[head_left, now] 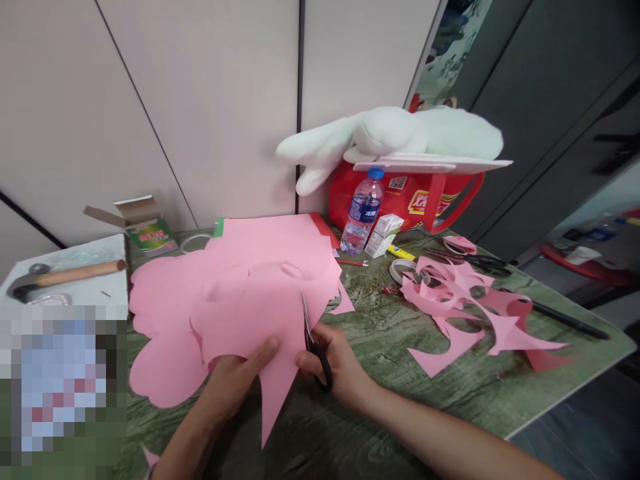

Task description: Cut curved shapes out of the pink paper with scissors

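My left hand (235, 380) grips the lower part of a folded pink paper sheet (250, 307), thumb on top, holding it up over the green table (390, 333). My right hand (340, 370) is closed round the black handles of a pair of scissors (313, 340). Their blades point upward along the paper's right edge. More pink paper cut into rounded shapes (170, 313) lies under and to the left of the held sheet.
Pink paper offcuts (465, 300) lie at the right, with tape rolls (403, 269), another pair of scissors (480, 260) and a black pen (565, 319). A water bottle (363, 212), small box (384, 235), red bag (415, 197) and white plush toy (395, 137) stand behind. A hammer (65, 275) lies left.
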